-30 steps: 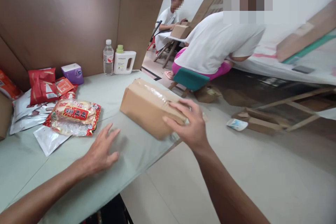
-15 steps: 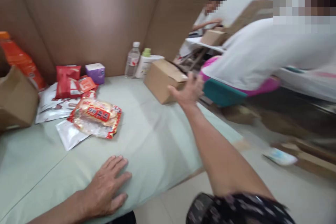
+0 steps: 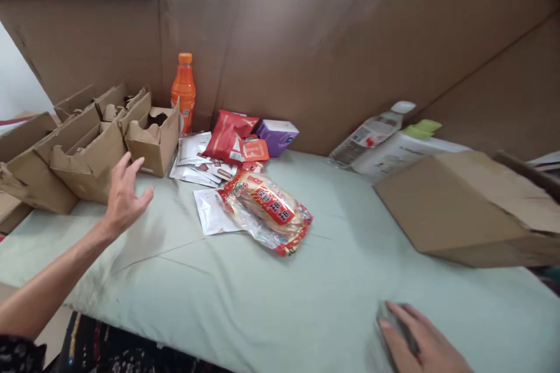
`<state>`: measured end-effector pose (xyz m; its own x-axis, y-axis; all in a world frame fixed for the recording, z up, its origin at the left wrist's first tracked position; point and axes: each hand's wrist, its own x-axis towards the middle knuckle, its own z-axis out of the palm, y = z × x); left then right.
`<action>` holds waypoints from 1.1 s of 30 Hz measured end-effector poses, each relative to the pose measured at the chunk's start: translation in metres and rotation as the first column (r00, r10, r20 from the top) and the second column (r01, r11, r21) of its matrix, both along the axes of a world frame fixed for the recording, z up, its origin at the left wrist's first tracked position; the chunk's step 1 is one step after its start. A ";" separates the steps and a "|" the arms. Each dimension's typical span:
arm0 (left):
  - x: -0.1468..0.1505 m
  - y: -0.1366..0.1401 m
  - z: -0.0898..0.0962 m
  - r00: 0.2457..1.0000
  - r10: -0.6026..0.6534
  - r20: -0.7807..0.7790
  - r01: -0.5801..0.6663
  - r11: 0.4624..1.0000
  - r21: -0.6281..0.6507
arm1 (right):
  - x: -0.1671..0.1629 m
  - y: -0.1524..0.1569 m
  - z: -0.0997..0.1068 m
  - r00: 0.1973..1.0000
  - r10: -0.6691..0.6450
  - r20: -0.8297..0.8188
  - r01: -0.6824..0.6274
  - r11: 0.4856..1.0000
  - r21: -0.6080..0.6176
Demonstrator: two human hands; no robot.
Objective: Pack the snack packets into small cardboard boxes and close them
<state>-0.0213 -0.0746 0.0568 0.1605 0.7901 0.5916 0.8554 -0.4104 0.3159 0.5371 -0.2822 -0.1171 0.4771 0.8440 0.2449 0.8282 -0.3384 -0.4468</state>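
Observation:
My left hand [image 3: 125,192] is open, fingers apart, at the front of the cardboard boxes [image 3: 98,148] on the left; contact is unclear. At the lower right, my right hand [image 3: 422,341] is low over the green cloth, its fingers bent. A dark, blurred patch shows between its thumb and fingers; I cannot make out whether that is an object or shadow. A closed cardboard box [image 3: 464,210] sits beyond this hand. In the middle lies a clear-and-red bag of flat round food [image 3: 273,210], partly over a white sachet [image 3: 212,211].
An orange drink bottle [image 3: 184,93] stands at the back. Near it are a red snack bag [image 3: 230,134], silver-white packets [image 3: 192,148] and a purple tissue pack [image 3: 277,137]. A clear bottle [image 3: 371,134] and a white bottle with green cap [image 3: 400,148] adjoin the right box. Cardboard panels [image 3: 306,64] wall the back.
My view has swung left, bringing the divided boxes into sight. My left hand has gone from the cloth to those boxes. My right hand has left the closed box and come nearer to me.

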 end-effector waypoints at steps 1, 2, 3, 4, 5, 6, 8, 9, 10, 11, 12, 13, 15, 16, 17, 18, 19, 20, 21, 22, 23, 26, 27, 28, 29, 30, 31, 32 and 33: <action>-0.001 0.018 0.004 1.000 0.026 -0.001 -0.026 1.000 0.003 | -0.006 0.005 0.002 1.000 0.004 0.029 -0.004 1.000 -0.014; 0.001 0.036 0.008 0.999 0.043 -0.007 -0.043 0.999 0.001 | -0.011 0.009 0.004 0.998 0.004 0.061 -0.002 1.000 -0.030; 0.003 0.054 0.013 0.998 0.055 -0.016 -0.055 0.998 -0.006 | -0.015 0.012 0.006 0.996 0.002 0.095 0.002 0.999 -0.046; 0.007 0.072 0.019 0.998 0.064 -0.026 -0.064 0.998 -0.014 | -0.019 0.014 0.007 0.992 0.003 0.127 0.005 0.998 -0.059; 0.011 0.088 0.025 0.997 0.069 -0.039 -0.070 0.997 -0.025 | -0.021 0.015 0.008 0.988 0.003 0.156 0.007 0.998 -0.066; 0.014 0.103 0.030 0.996 0.070 -0.056 -0.072 0.997 -0.039 | -0.023 0.015 0.008 0.984 0.009 0.179 0.004 0.997 -0.072; 0.019 0.126 0.041 0.993 0.057 -0.101 -0.066 0.995 -0.081 | -0.026 0.015 0.009 0.978 0.021 0.207 -0.004 0.997 -0.079; 0.020 0.134 0.045 0.991 0.047 -0.126 -0.061 0.993 -0.105 | -0.027 0.014 0.009 0.976 0.024 0.215 -0.007 0.997 -0.081; 0.021 0.138 0.048 0.988 0.037 -0.151 -0.056 0.991 -0.125 | -0.027 0.014 0.009 0.975 0.022 0.222 -0.004 0.997 -0.081; 0.022 0.139 0.050 0.984 0.029 -0.173 -0.053 0.989 -0.137 | -0.028 0.014 0.009 0.974 0.017 0.227 0.001 0.997 -0.080; 0.022 0.137 0.052 0.981 0.025 -0.190 -0.051 0.989 -0.137 | -0.028 0.014 0.009 0.973 0.012 0.231 0.006 0.997 -0.077; 0.023 0.130 0.054 0.979 0.023 -0.201 -0.048 0.991 -0.123 | -0.028 0.014 0.009 0.973 0.008 0.231 0.009 0.997 -0.073; 0.022 0.107 0.057 0.979 0.016 -0.205 -0.030 0.997 -0.065 | -0.028 0.014 0.009 0.974 0.006 0.228 0.009 0.998 -0.065; 0.022 0.090 0.058 0.979 0.006 -0.201 -0.011 1.000 -0.025 | -0.028 0.013 0.009 0.974 0.004 0.227 0.011 0.998 -0.062; 0.020 0.071 0.059 0.981 -0.011 -0.195 0.015 1.000 0.018 | -0.029 0.013 0.010 0.974 0.001 0.226 0.013 0.998 -0.061; 0.018 0.050 0.061 0.981 -0.034 -0.189 0.046 0.997 0.062 | -0.029 0.012 0.011 0.974 -0.003 0.228 0.017 0.998 -0.062; 0.015 0.028 0.061 0.981 -0.062 -0.184 0.082 0.991 0.106 | -0.030 0.011 0.011 0.973 -0.005 0.231 0.021 0.998 -0.064; 0.012 0.005 0.062 0.979 -0.096 -0.182 0.123 0.982 0.144 | -0.030 0.010 0.012 0.972 -0.007 0.235 0.023 0.998 -0.065; 0.008 -0.017 0.061 0.976 -0.127 -0.179 0.159 0.971 0.177 | -0.031 0.010 0.012 0.972 -0.006 0.236 0.022 0.998 -0.064; 0.003 -0.038 0.061 0.972 -0.156 -0.174 0.190 0.961 0.202 | -0.032 0.010 0.013 0.972 -0.005 0.235 0.020 0.998 -0.064; -0.002 -0.058 0.059 0.968 -0.195 -0.157 0.228 0.943 0.241 | -0.033 0.010 0.014 0.973 -0.005 0.229 0.020 0.998 -0.060; -0.016 -0.103 0.055 0.940 -0.335 -0.056 0.337 0.900 0.275 | -0.037 0.011 0.018 0.982 -0.020 0.187 0.029 0.998 -0.049; -0.020 -0.112 0.053 0.932 -0.362 -0.028 0.355 0.894 0.272 | -0.039 0.011 0.021 0.985 -0.027 0.168 0.035 0.998 -0.044; -0.025 -0.119 0.050 0.928 -0.371 -0.008 0.359 0.892 0.273 | -0.042 0.011 0.025 0.989 -0.030 0.143 0.036 0.998 -0.042; -0.030 -0.124 0.048 0.930 -0.369 0.005 0.353 0.893 0.279 | -0.045 0.010 0.029 0.993 -0.033 0.113 0.038 0.999 -0.035; -0.036 -0.128 0.045 0.935 -0.355 0.016 0.336 0.897 0.287 | -0.048 0.008 0.034 0.996 -0.039 0.077 0.041 0.999 -0.023; -0.043 -0.130 0.041 0.943 -0.332 0.032 0.309 0.905 0.293 | -0.051 0.007 0.038 0.998 -0.047 0.035 0.047 0.999 -0.002; -0.051 -0.131 0.037 0.951 -0.302 0.062 0.272 0.917 0.292 | -0.053 0.006 0.042 0.999 -0.049 -0.006 0.049 0.998 0.029; -0.060 -0.132 0.032 0.957 -0.270 0.105 0.234 0.933 0.275 | -0.055 0.006 0.046 0.999 -0.019 -0.046 0.022 0.997 0.068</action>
